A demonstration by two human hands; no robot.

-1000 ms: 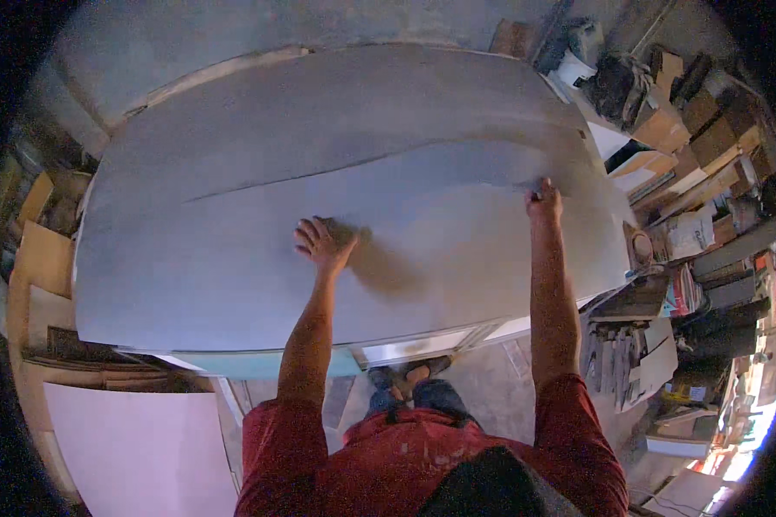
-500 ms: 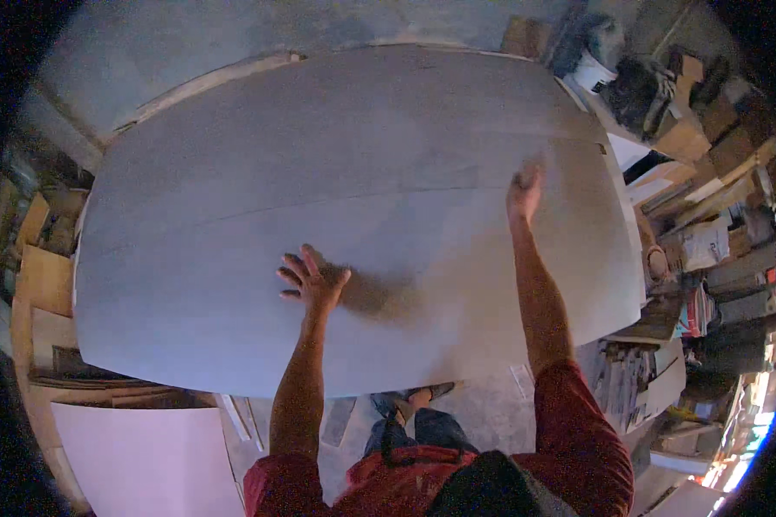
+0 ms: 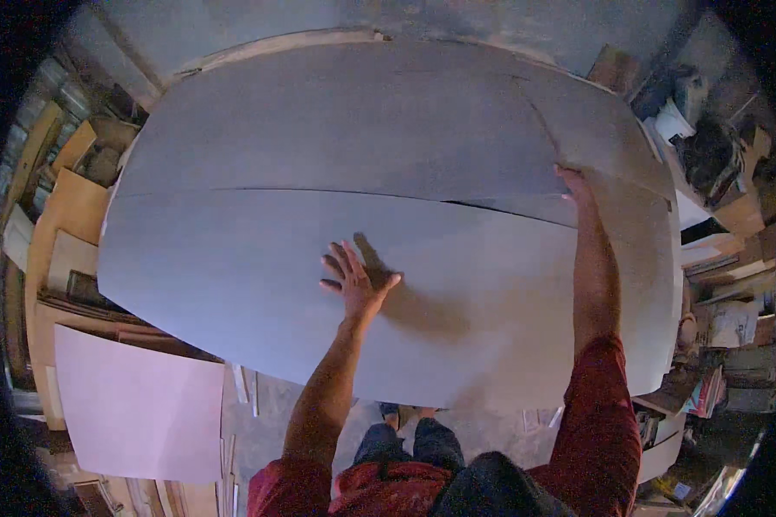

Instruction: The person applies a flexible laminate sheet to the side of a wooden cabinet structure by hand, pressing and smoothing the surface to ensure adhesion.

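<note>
A wide stack of large, smooth grey sheets fills the middle of the view, with a long seam crossing it. My left hand [image 3: 359,280] is spread above the near sheet [image 3: 259,267], casting a shadow beside it; whether the palm touches is unclear. Farther right, my right hand [image 3: 573,183] is closed at the near right corner of the far sheet [image 3: 362,121]. That corner looks slightly raised, with a dark gap [image 3: 500,211] along the seam below it. The fingertips are partly hidden.
A pale pink panel [image 3: 142,405] lies at the lower left, near wooden boards [image 3: 60,207]. Wood offcuts, a white bucket [image 3: 673,121] and other clutter line the right side. A wall [image 3: 457,17] rises behind the stack.
My right hand has come down from its blurred reach to the far sheet's corner. A dark gap and a raised right edge now show there. My left hand stays spread over the near sheet.
</note>
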